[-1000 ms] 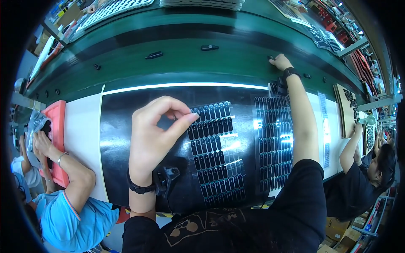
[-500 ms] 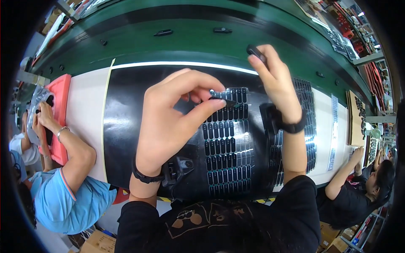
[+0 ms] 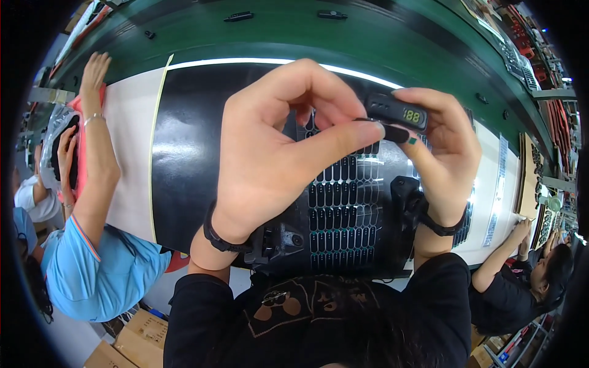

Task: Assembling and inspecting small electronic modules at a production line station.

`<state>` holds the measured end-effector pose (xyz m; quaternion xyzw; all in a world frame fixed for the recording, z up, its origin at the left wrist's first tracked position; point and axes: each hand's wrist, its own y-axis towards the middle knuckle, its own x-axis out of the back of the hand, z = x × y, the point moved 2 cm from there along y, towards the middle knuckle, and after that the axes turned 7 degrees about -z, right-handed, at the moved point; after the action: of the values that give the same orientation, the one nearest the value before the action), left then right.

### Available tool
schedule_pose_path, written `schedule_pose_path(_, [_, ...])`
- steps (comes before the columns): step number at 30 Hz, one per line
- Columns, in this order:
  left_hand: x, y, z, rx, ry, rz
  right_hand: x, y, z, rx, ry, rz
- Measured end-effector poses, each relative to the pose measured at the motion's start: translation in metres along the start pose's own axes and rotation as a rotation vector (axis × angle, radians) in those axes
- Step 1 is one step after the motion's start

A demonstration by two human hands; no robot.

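Observation:
My left hand (image 3: 264, 141) pinches a small black oblong sticker (image 3: 396, 133) with a green tab at its end, between thumb and forefinger. Just above it, my right hand (image 3: 454, 147) grips a small black oblong device (image 3: 383, 109) with lit digits on its face. Sticker and device are close together; whether they touch I cannot tell. Below both hands lies a sheet of black oblong stickers (image 3: 342, 214) in rows, with several cells bare on its right side. My hands partly hide the sheet.
A black mat (image 3: 184, 141) covers the white table under the sheet. Beyond it runs a green conveyor belt (image 3: 257, 46) carrying a black device (image 3: 238, 16) and several more. A co-worker in blue (image 3: 104, 270) sits left beside a red tray (image 3: 102, 92); another in black (image 3: 509, 288) is at right.
My right hand has come back from over the belt with the device, towards the left hand. The left hand has moved right with the sticker. The left co-worker's arm now reaches towards the belt.

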<state>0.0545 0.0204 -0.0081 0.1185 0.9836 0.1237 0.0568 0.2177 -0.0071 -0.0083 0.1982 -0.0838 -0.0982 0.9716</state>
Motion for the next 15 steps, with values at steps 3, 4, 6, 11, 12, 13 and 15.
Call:
schedule_pose_path(3, [-0.001, 0.000, 0.003, -0.043, -0.035, 0.016, 0.001, -0.007, 0.009, 0.039, -0.123, 0.072])
schedule_pose_path(4, [0.000, 0.000, 0.003, -0.039, -0.039, 0.017, 0.000, -0.008, 0.010, 0.062, -0.186, 0.109])
schedule_pose_path(6, [0.000, 0.000, 0.004, -0.032, -0.050, 0.017, 0.000, -0.009, 0.010, 0.115, -0.201, 0.105])
schedule_pose_path(11, [0.002, 0.002, 0.003, -0.029, 0.014, 0.036, 0.000, -0.010, 0.012, 0.175, -0.247, 0.100])
schedule_pose_path(12, [0.003, 0.002, 0.003, -0.036, 0.024, 0.049, 0.000, -0.010, 0.012, 0.150, -0.254, 0.100])
schedule_pose_path(13, [0.003, 0.003, 0.003, -0.043, 0.035, 0.061, 0.000, -0.010, 0.012, 0.146, -0.253, 0.100])
schedule_pose_path(15, [0.003, 0.004, 0.003, -0.046, 0.046, 0.076, 0.000, -0.009, 0.014, 0.159, -0.287, 0.116])
